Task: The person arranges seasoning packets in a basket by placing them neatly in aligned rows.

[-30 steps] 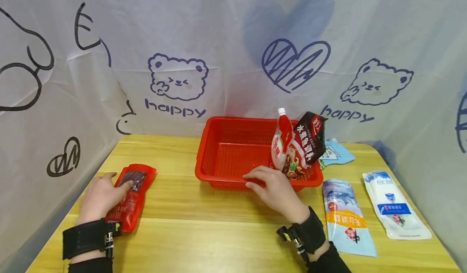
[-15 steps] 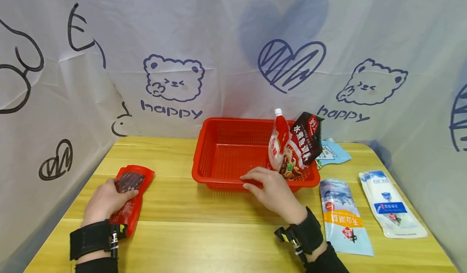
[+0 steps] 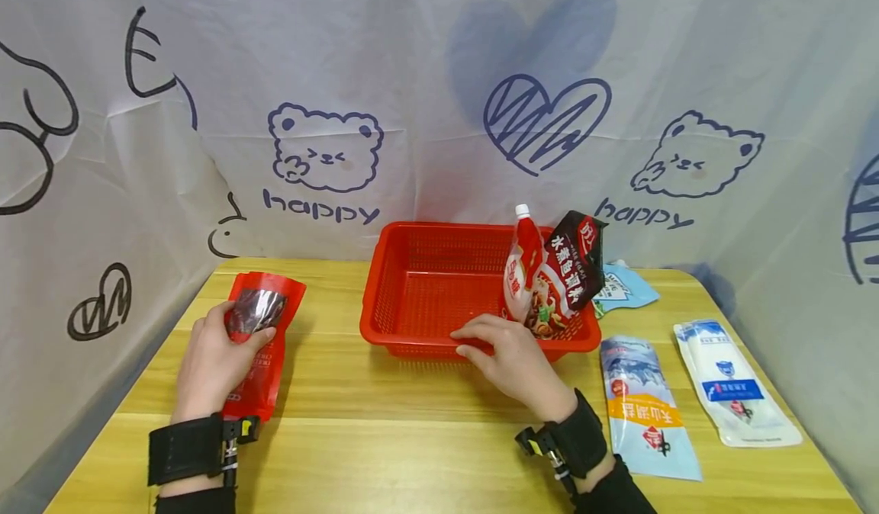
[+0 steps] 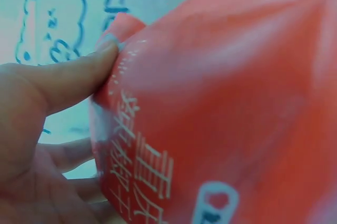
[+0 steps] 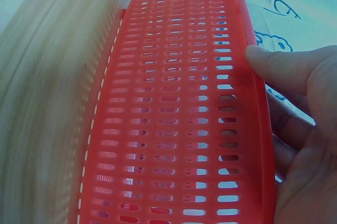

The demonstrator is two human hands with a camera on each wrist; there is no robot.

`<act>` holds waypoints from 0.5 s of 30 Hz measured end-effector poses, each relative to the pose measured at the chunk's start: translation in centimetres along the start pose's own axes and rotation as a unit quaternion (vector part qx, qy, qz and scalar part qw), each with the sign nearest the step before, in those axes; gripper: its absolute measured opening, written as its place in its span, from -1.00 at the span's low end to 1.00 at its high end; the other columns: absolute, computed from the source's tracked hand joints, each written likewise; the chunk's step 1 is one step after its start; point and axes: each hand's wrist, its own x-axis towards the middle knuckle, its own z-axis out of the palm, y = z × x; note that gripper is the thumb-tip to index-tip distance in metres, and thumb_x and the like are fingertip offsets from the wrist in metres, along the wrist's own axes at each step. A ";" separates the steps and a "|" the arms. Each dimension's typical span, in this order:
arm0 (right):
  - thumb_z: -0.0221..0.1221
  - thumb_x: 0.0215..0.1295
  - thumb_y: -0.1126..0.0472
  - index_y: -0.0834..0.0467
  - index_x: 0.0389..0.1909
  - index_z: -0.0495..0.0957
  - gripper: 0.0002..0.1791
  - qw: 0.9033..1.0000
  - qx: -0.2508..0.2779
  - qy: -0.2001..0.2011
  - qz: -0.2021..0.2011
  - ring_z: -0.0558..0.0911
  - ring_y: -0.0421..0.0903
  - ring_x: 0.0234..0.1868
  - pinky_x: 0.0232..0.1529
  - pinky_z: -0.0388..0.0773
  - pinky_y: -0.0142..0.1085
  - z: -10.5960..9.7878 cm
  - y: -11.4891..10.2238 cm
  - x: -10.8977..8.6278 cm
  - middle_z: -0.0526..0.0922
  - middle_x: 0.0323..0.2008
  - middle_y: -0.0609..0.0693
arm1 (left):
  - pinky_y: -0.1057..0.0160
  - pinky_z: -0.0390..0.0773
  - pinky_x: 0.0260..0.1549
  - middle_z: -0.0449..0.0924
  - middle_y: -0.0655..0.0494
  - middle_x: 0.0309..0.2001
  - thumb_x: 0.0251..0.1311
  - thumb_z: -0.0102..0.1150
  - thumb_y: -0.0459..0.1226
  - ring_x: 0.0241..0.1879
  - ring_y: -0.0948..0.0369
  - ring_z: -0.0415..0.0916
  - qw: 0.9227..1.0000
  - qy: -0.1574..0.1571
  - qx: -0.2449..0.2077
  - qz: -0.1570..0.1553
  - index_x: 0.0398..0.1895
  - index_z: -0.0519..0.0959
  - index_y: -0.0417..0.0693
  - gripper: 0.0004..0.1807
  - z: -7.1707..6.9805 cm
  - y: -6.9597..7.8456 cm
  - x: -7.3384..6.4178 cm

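Observation:
My left hand [image 3: 214, 358] grips a shiny red pouch [image 3: 264, 380] by its left side, thumb across the front. Through a clear window near its upper end, dark contents show. In the left wrist view the pouch [image 4: 226, 87] bulges close to the camera, pale characters down its face, with the fingers behind it. At the middle, my right hand [image 3: 516, 358] pinches the front rim of a red plastic basket [image 3: 405, 339]. The right wrist view has the thumb [image 5: 279, 68] on the outside of the slotted basket's rim and the fingers going over to the inner side.
A white-capped red-and-white spouted pouch [image 3: 522, 270] and a dark seasoning packet [image 3: 573, 262] lean in the basket's right end. Right of it lie a light-blue packet [image 3: 628, 289], a blue-and-orange bag [image 3: 648, 407] and a white-and-blue bag [image 3: 735, 384]. A drawn-on white cloth [image 3: 439, 79] encloses the table.
My left hand has closed round the red pouch and shifted it rightward and up in the head view. The right hand keeps its place on the basket rim.

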 end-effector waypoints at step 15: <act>0.43 0.31 0.18 0.07 -0.01 0.78 -0.75 1.000 -0.003 -0.002 -0.002 0.72 -0.12 -0.06 0.04 0.68 -0.19 0.0 0.2 0.0 0.77 -0.09 -0.07 | -0.41 0.41 0.20 0.26 -0.37 0.39 0.35 0.36 -0.15 0.26 -0.26 0.30 0.988 0.101 -0.094 0.070 0.62 0.09 -0.21 -0.09 0.4 7.2 -2.1</act>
